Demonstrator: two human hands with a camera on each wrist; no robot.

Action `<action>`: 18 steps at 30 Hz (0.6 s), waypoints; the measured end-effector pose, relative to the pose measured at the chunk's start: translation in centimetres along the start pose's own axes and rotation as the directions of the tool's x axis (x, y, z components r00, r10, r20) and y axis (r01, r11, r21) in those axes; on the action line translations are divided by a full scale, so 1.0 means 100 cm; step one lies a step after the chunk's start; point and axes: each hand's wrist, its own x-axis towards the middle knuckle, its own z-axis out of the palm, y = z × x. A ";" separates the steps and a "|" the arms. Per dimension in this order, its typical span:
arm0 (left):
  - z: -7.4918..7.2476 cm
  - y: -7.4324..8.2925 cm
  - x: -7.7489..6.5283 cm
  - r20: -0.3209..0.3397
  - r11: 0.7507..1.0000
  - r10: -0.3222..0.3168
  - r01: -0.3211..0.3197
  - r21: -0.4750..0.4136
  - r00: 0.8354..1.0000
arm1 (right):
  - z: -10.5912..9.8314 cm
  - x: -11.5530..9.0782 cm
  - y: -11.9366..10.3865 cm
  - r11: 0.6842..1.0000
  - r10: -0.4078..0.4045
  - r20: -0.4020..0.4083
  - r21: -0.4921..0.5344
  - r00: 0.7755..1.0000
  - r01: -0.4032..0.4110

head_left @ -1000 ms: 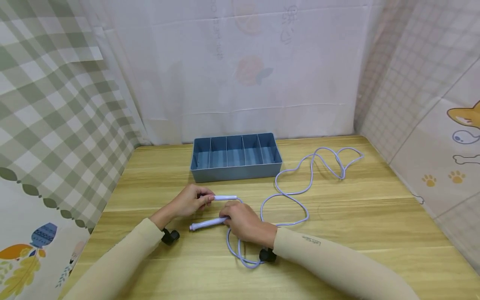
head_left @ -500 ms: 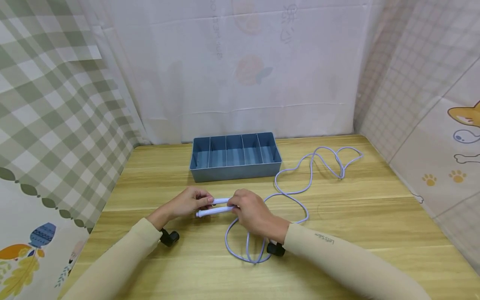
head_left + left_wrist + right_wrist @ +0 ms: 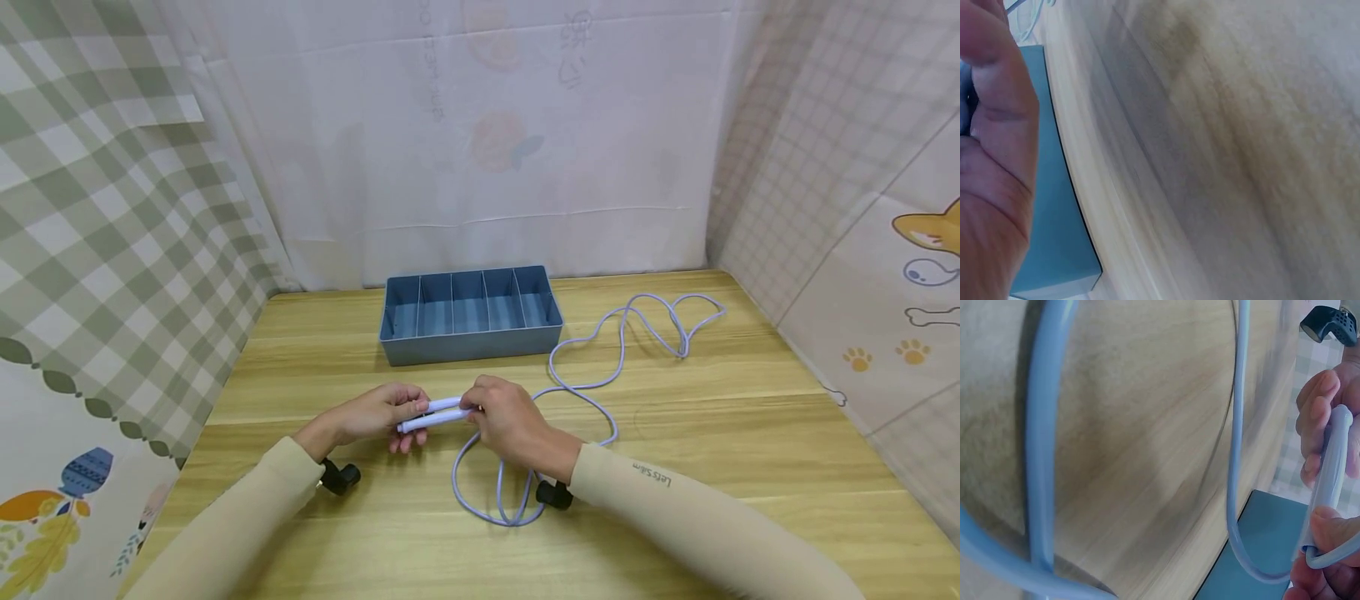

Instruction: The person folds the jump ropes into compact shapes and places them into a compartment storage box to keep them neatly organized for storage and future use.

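A lavender jump rope [image 3: 512, 522] has its two handles held side by side in the head view. My left hand [image 3: 378, 414] grips the far handle [image 3: 442, 403] near its left end, with some fingers reaching beneath the near handle [image 3: 433, 420]. My right hand [image 3: 513, 423] pinches the handles at their right ends, where the cord comes out. In the right wrist view a handle [image 3: 1334, 464] lies between both hands, and the cord bends round at my right fingertips [image 3: 1329, 528]. Only part of my left hand [image 3: 1004, 119] shows in the left wrist view.
Behind the hands stands a blue-grey box with several compartments [image 3: 472, 344]. Loops of the rope's cord [image 3: 622, 358] spread to the right over the wooden table [image 3: 712, 433]. Patterned cloths hang at the left, back and right.
My right hand has moved right and away from me, bringing its handle alongside the other. My left fingers have opened out under the near handle. The cord loop beneath has shifted.
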 end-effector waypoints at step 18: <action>0.001 0.007 0.002 0.037 0.999 -0.030 0.029 0.041 0.999 | -0.001 0.001 0.003 1.000 0.019 0.019 0.023 1.000 -0.020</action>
